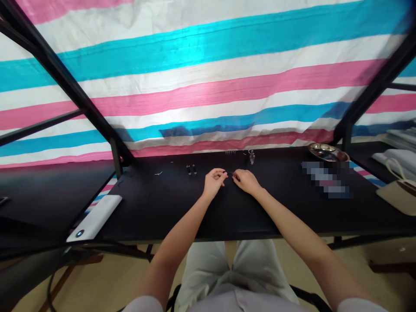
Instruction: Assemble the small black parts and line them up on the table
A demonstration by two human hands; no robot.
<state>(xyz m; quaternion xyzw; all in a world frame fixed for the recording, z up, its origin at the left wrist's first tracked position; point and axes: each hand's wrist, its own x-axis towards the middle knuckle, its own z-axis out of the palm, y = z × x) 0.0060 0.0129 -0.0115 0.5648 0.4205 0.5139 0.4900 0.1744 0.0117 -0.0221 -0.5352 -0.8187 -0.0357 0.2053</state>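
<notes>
My left hand [216, 179] is closed in a pinch over the middle of the black table [156, 216]. Just to its right, my right hand [245, 180] is pinched too, its fingertips pointing at the left hand's. A small dark piece [230, 173] shows in the narrow gap between the fingertips, too small to name against the black top. Left of the hands stand two small black cylindrical pieces [191, 170] with light ends. Beyond the right hand lies a little cluster of clear or greyish pieces [252, 157]. A row of tiny pieces [230, 152] lies near the back edge.
A white power-bank-like box [97, 216] lies at the left edge, with a black cable below. A shiny metal dish [328, 152] and a blurred-out patch are at right, near a beige bag [398, 195]. White scraps [158, 173] lie at left. Striped sheeting [208, 91] hangs behind.
</notes>
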